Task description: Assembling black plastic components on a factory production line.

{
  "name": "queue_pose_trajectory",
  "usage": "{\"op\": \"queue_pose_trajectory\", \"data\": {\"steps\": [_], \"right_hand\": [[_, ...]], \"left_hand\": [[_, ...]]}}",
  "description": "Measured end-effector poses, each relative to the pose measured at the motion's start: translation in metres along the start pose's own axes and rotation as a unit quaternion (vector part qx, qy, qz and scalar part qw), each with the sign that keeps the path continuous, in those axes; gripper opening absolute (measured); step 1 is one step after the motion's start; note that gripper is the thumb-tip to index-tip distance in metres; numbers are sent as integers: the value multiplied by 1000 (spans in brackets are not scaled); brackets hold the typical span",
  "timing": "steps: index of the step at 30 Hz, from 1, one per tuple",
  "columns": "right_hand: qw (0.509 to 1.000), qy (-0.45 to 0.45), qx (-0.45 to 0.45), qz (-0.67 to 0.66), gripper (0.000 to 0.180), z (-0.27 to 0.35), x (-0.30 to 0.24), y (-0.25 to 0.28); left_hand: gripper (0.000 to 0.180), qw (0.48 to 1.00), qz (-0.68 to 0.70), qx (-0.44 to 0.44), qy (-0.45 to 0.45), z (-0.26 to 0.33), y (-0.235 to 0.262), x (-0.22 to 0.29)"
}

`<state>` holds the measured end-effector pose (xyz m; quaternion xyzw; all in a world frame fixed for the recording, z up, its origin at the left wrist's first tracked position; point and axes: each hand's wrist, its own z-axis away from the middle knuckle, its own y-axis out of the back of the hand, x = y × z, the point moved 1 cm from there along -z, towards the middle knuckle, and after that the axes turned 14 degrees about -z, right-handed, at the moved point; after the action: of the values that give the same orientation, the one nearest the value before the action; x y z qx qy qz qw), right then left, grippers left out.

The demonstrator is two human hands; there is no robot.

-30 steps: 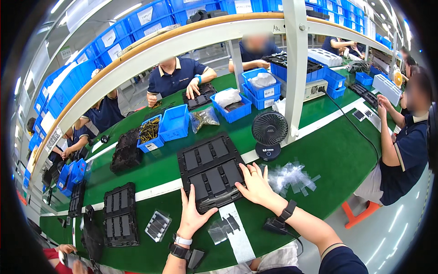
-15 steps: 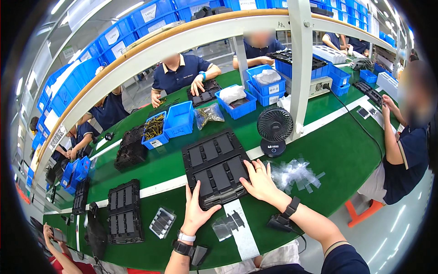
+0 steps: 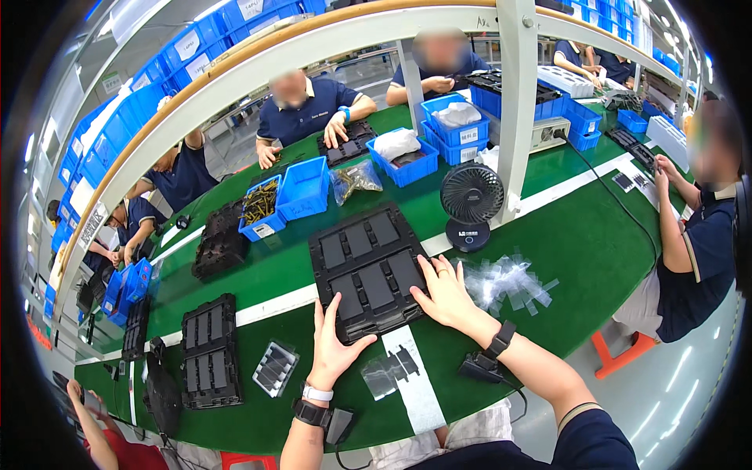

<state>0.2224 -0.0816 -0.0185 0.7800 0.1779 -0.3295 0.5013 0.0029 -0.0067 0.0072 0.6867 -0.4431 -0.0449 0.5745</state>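
Note:
A black plastic tray (image 3: 371,302) with several dark rectangular plates in its slots lies flat on the green table in front of me. My left hand (image 3: 335,345) rests at its near left corner, thumb and fingers spread. Along the right edge, my right hand (image 3: 445,296) touches the tray with its fingers stretched apart. Just below the tray, small black strips (image 3: 403,363) and a clear plastic bag (image 3: 379,377) lie partly on a white band. A heap of clear film pieces (image 3: 507,283) is beside my right hand.
A small black fan (image 3: 471,196) stands behind the film near a white post (image 3: 517,102). Blue bins (image 3: 304,189) sit beyond the tray. Another black tray (image 3: 210,352) and a clear case (image 3: 276,368) lie left. Co-workers sit across and at right.
The whole view has shifted slightly, so the table's things sit a little higher in the picture. Both my hands stay at the tray's edges. A co-worker at the back has shifted their hands.

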Motion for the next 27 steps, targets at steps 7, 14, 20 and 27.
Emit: {"op": "queue_pose_trajectory", "data": {"steps": [7,14,20,27], "right_hand": [[1000,14,19,13,65,-4,1,2],[1000,4,3,13,65,-1,-4,-1],[1000,-4,-9,-1,66,-1,-1,1],[1000,-8,-13,-5,66,1,-2,1]], "left_hand": [[94,999,34,14,-3,-4,3,5],[96,1000,9,-10,2,1,3,0],[100,1000,-22,-21,-5,1,-2,-3],[98,999,-26,-24,14,3,-4,-4]]}}
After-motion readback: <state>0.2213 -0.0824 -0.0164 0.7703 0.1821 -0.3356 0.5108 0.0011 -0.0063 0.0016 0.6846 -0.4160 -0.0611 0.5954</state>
